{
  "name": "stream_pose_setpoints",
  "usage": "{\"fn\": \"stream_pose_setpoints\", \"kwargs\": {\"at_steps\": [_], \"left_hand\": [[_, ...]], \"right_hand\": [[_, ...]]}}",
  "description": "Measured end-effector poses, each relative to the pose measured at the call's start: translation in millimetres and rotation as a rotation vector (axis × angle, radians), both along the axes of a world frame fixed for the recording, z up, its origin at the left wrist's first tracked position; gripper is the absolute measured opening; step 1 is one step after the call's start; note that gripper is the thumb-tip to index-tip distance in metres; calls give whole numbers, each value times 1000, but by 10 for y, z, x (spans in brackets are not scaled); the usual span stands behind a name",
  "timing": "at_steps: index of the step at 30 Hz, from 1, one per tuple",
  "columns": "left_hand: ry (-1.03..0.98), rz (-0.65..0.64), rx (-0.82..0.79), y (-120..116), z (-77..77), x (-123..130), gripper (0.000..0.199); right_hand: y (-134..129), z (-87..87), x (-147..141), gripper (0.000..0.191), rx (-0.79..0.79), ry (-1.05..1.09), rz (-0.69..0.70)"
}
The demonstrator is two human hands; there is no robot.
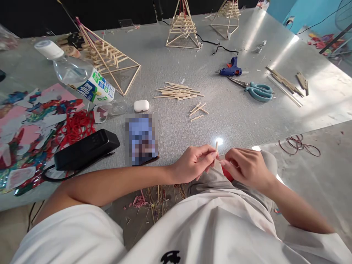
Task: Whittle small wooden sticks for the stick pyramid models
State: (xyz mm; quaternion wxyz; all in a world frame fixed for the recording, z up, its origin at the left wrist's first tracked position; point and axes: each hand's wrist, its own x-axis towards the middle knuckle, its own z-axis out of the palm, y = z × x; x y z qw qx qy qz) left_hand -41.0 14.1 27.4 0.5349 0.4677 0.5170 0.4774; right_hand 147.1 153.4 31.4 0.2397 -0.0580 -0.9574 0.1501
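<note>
My left hand (196,161) pinches a short wooden stick (216,146) upright between thumb and fingertips, just past the table's front edge and over my lap. Close beside it, my right hand (246,165) is closed with its fingers curled. Whatever it grips is hidden. Something red (227,173) shows below the right hand, and I cannot tell whether the hand touches it. In front of my hands lie a few short cut sticks (198,110). Farther back is a loose pile of longer wooden sticks (178,91).
Blue-handled scissors (258,91) and a blue glue gun (232,68) lie at the back right. Stick pyramids (183,31) stand behind. At left are a plastic bottle (79,75), a white earbud case (141,105), a blurred phone (142,139), a black device (87,148) and red cord (75,126).
</note>
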Motion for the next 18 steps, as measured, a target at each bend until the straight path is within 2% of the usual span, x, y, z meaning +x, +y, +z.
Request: {"fn": "stream_pose_setpoints", "kwargs": {"at_steps": [2,4,7,11,18], "left_hand": [[91,-48,59,-6,0,-3,33],[150,-98,80,-3,-1,-8,32],[130,-143,38,16,6,-16,34],[72,-130,-16,41,32,-26,39],[-85,-85,-90,56,79,-26,45]], "right_hand": [[88,4,-21,26,-125,-37,51],[146,-13,-49,25,-240,-67,182],[165,-50,-61,25,-358,-87,300],[110,-95,-24,18,-433,-72,290],[37,-208,-52,14,-469,82,123]]}}
